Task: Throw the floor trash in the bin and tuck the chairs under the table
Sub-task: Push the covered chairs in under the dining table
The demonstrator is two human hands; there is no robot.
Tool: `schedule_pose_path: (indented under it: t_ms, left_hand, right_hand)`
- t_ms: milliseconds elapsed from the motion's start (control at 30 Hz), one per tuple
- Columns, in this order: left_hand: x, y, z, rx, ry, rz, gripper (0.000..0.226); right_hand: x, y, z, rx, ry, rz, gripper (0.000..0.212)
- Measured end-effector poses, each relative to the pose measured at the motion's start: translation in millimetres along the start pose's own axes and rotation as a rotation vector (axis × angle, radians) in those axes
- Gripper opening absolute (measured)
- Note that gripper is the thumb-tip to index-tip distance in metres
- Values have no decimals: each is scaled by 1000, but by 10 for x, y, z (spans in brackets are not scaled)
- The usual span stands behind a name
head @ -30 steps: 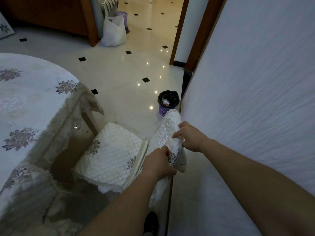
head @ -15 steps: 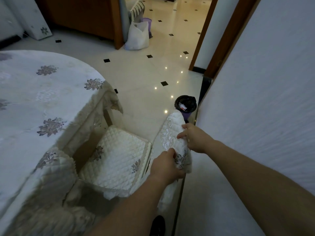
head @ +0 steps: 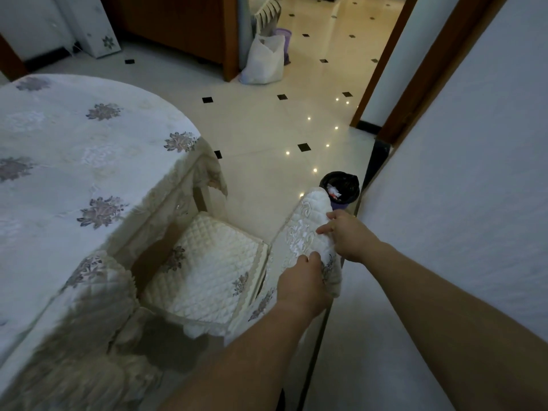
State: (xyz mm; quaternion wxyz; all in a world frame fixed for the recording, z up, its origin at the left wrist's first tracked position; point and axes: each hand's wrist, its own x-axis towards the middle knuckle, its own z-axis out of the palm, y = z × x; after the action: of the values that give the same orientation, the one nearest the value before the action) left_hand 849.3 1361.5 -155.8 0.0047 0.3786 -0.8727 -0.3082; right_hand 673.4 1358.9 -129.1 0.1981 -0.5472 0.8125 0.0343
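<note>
The floor [head: 261, 126] is laid in glossy cream tiles set with small black diamonds, and pinpoints of ceiling light are mirrored in it. A pale textured wall [head: 462, 179] fills the right side, edged by a brown door frame [head: 415, 84]. Far off, a dark wooden cabinet [head: 178, 28] is seen, with a white bag [head: 264, 60] slumped beside it.
</note>
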Motion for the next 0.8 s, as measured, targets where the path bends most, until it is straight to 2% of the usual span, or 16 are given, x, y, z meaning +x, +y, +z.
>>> schedule_pose_path:
  t_ms: [267, 533, 800]
  left_hand:
    - [260, -170, -102, 52, 72, 9, 45]
    - [404, -690, -508, 83, 86, -37, 44]
    - [489, -1261, -973, 12, 103, -114, 46]
  right_hand:
    - [336, -111, -91, -14, 3, -37, 59]
    - [743, -542, -185, 13, -19, -101, 56]
    - [1184, -1041, -188, 85, -13, -150, 54]
